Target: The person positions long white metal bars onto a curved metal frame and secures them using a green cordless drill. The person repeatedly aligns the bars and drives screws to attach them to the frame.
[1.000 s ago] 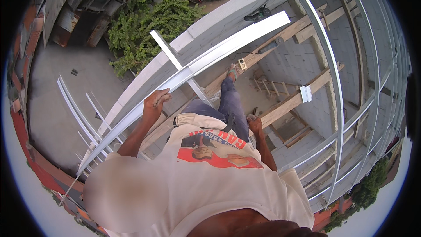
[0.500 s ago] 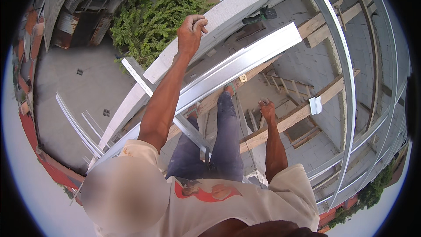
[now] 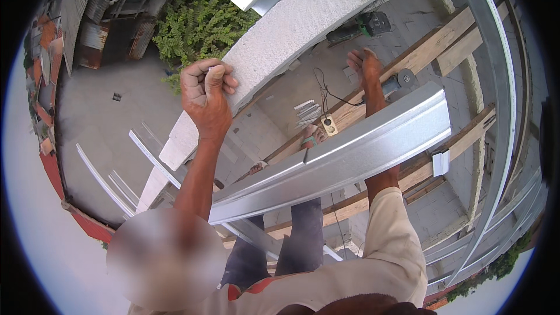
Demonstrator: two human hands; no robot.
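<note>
A broad silver metal channel [image 3: 350, 146] slants up to the right in front of my body. Beyond its left part, my left hand [image 3: 205, 96] is raised beside the white block wall top [image 3: 315, 23]. Its fingers are curled and the thumb presses on the index finger; a tiny thing seems pinched there, too small to name. My right forearm passes behind the channel. Past its far edge, my right hand [image 3: 367, 69] has its fingers stretched out, holding nothing. Close to its right, an angle grinder [image 3: 399, 81] lies on a wooden plank [image 3: 431, 38].
A cream power socket [image 3: 329, 125] with a black cord sits by my foot [image 3: 313, 136]. A dark green power tool [image 3: 370, 23] rests near the wall. Curved metal strips [image 3: 500, 111] rise at right. Timber beams [image 3: 466, 134] span a drop to the floor below. Cut metal pieces [image 3: 307, 112] lie lower down.
My right hand has moved forward past the channel, toward the grinder. My left hand has shifted left, its fingers now curled into a pinch. The view has moved, and the channel looks larger.
</note>
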